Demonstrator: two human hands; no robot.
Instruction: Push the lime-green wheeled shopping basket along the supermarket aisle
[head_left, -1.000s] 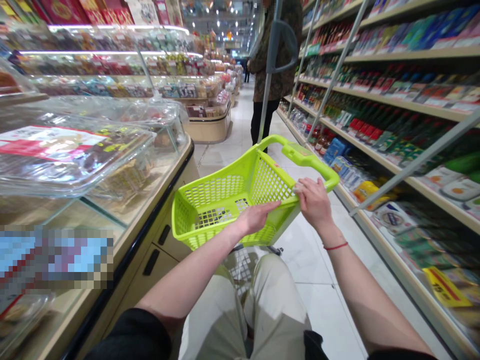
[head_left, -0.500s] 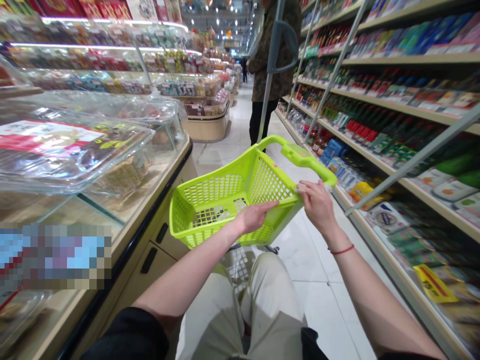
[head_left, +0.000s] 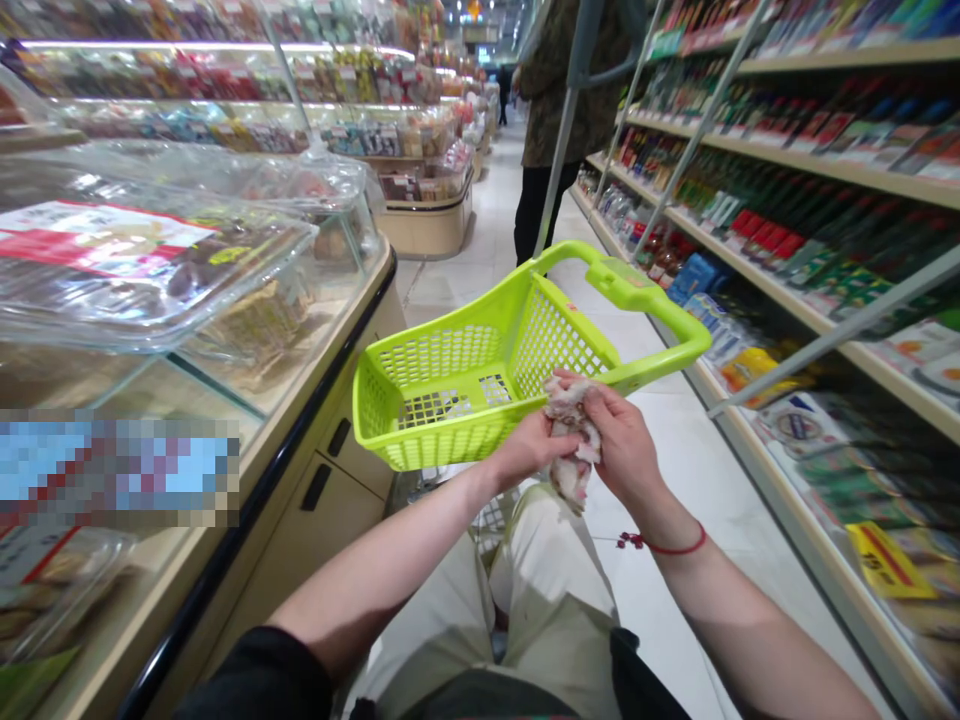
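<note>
A crumpled, whitish-pink item, soft like a cloth or bag, hangs between my hands above my knees. My left hand grips its left side, thumb across it. On its upper right, my right hand has its fingers closed; a red cord bracelet circles that wrist. Just beyond both hands stands a bright green shopping cart with a perforated basket. Its handle extends to the right, with neither hand around it.
A display counter with clear food packages runs along the left. Stocked shelves with slanting grey bars line the right. Ahead, a person in dark trousers stands in the tiled aisle.
My right hand has left the cart by its handle and come down toward my left. The crumpled item now shows between both hands. The view has tilted lower.
</note>
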